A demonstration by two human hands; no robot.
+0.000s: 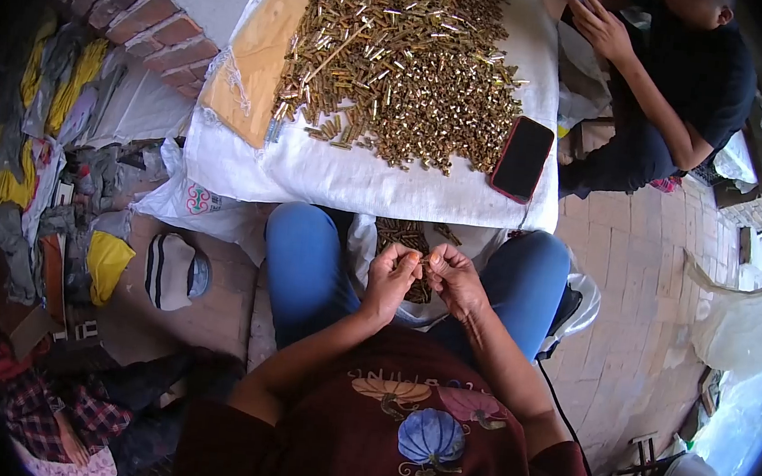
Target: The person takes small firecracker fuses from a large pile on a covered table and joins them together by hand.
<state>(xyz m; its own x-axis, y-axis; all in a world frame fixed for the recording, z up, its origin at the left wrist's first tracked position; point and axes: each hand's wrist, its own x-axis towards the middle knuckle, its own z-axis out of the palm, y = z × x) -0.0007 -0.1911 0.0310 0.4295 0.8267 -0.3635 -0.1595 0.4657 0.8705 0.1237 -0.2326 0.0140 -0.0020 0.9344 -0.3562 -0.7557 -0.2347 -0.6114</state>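
My left hand point(388, 282) and my right hand point(458, 286) meet above my lap, thumbs and fingers pinched together. Between the fingertips is a small brass-coloured metal piece point(425, 263), mostly covered by them; its exact kind is too small to make out. Under my hands, between my knees, a white sack point(361, 247) lies open with many slim brass-coloured pieces point(404, 233) in it. On the table ahead spreads a large heap of similar short metal tubes point(396, 67), some shiny and some dull.
A white cloth point(340, 185) covers the table. A black phone with a red edge point(522, 160) lies at its near right corner, a wooden board point(256, 64) at its left. Another person point(673, 109) sits at the right. A striped cushion-like thing point(170, 271) rests on the floor at left.
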